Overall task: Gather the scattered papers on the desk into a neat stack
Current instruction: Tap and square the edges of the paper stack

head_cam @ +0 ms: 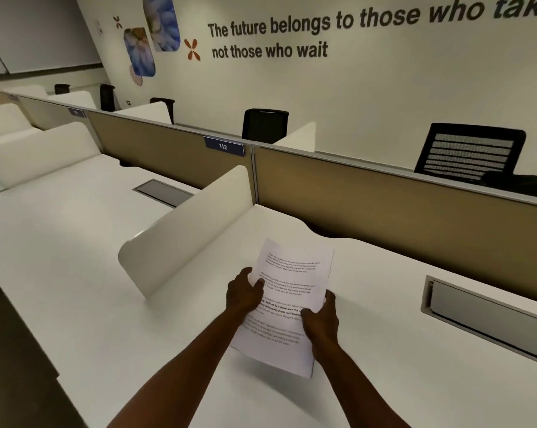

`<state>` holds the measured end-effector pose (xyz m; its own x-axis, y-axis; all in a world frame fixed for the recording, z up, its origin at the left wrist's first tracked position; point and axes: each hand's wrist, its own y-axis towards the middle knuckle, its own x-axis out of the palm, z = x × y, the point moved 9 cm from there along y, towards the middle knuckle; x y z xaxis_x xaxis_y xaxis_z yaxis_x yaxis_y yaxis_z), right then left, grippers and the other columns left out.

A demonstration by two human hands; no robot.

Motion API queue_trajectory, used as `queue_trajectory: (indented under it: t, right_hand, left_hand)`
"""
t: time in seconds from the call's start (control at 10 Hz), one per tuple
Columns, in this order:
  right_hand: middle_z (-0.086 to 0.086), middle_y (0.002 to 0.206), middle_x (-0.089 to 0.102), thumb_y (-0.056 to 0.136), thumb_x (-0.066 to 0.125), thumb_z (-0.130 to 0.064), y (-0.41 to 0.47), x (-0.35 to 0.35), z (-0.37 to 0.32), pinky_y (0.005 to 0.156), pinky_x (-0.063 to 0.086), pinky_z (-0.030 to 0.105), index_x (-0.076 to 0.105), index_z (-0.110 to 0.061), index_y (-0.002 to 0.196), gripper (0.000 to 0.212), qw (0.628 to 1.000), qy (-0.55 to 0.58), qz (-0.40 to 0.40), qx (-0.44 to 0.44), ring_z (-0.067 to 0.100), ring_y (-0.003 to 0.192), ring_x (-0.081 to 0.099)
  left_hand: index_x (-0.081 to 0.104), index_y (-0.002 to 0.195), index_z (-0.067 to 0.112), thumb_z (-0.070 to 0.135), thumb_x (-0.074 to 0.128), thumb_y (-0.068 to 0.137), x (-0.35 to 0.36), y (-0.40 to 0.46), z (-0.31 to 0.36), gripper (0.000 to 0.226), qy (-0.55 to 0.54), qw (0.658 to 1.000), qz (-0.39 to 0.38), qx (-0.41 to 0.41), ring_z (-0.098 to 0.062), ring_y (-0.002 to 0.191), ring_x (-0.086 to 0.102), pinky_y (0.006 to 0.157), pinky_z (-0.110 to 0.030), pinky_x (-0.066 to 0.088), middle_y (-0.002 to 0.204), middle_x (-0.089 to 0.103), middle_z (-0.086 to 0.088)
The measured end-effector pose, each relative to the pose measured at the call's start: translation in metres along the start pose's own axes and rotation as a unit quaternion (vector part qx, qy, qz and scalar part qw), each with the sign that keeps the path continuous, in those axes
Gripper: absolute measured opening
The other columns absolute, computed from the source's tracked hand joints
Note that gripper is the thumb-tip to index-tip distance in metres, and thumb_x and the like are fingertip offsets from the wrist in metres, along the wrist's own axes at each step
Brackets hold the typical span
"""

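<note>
papers held over the white desk

the papers (287, 304) were white printed sheets carrying four short blocks of black text, one block partly in bold. they were gathered into one bundle with edges nearly flush, tilted a little and raised just above the desk (384, 350), in front of the person. how many sheets made up the bundle could not be told.

two hands gripped it. the left hand (242, 293) clasped the left edge, thumb on the printed face. the right hand (321, 319) clasped the right edge lower down, thumb also on top.

two recessed cable trays were in view: one (483, 316) set into the desk to the right, lid raised, its contents unseen; another (163, 193) in the neighbouring desk. a curved white divider (184, 230) stood just left of the papers. a tan partition (384, 211) ran behind, bearing a plate marked 112 (224, 146). five black chairs stood beyond it, the nearest (469, 152) at right.
</note>
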<state>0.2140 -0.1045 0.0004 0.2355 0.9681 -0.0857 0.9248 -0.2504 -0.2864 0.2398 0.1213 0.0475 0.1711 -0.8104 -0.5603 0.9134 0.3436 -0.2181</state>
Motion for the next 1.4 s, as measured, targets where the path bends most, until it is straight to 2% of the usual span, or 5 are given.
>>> queue_trajectory:
  t: [0.3,0.6,0.8,1.0,1.4]
  right_hand:
    - [0.0,0.108,0.06,0.086,0.062,-0.005,0.129,0.141,-0.034,0.072,0.053,0.032,0.039,-0.028,0.134,0.059,0.999,-0.006,0.05,0.005,0.019,0.091,0.059]
    - [0.003,0.112,0.065,0.086,0.07,-0.02,0.23,0.229,-0.031,0.077,0.058,0.037,0.043,-0.027,0.129,0.052,0.995,-0.008,0.096,0.036,0.019,0.09,0.061]
    - [0.017,0.124,0.057,0.082,0.076,-0.021,0.248,0.232,-0.036,0.085,0.056,0.042,0.046,-0.008,0.135,0.061,0.973,-0.15,0.17,0.037,0.032,0.107,0.063]
    - [0.022,0.125,0.052,0.084,0.073,-0.017,0.243,0.233,-0.033,0.086,0.058,0.047,0.053,-0.001,0.128,0.051,0.965,-0.142,0.216,0.048,0.035,0.109,0.061]
    - [0.017,0.147,0.046,0.089,0.069,-0.024,0.233,0.227,-0.042,0.108,0.042,0.038,0.024,-0.001,0.152,0.081,0.946,-0.274,0.173,-0.018,0.032,0.137,0.042]
  left_hand:
    - [0.032,0.154,0.013,0.046,0.046,0.1,-0.023,0.209,0.014,0.065,0.009,0.997,-0.074,-0.011,-0.03,0.144,0.037,0.118,-0.041,0.032,0.16,0.034,-0.011]
    - [0.022,0.157,0.01,0.051,0.033,0.103,-0.018,0.344,0.006,0.069,0.068,0.991,-0.111,0.013,-0.034,0.145,0.035,0.118,-0.047,0.031,0.16,0.031,-0.016]
    - [0.022,0.156,0.009,0.054,0.035,0.101,-0.014,0.379,-0.006,0.072,0.088,0.99,-0.113,-0.007,-0.035,0.146,0.033,0.119,-0.049,0.03,0.16,0.03,-0.016]
    - [0.026,0.154,0.01,0.057,0.034,0.1,-0.007,0.382,0.002,0.073,0.15,0.983,-0.097,0.027,-0.035,0.141,0.039,0.116,-0.048,0.031,0.154,0.039,-0.017]
    - [0.027,0.153,0.008,0.056,0.037,0.1,-0.008,0.379,-0.004,0.073,0.157,0.982,-0.091,0.043,-0.036,0.139,0.041,0.114,-0.049,0.033,0.152,0.042,-0.018]
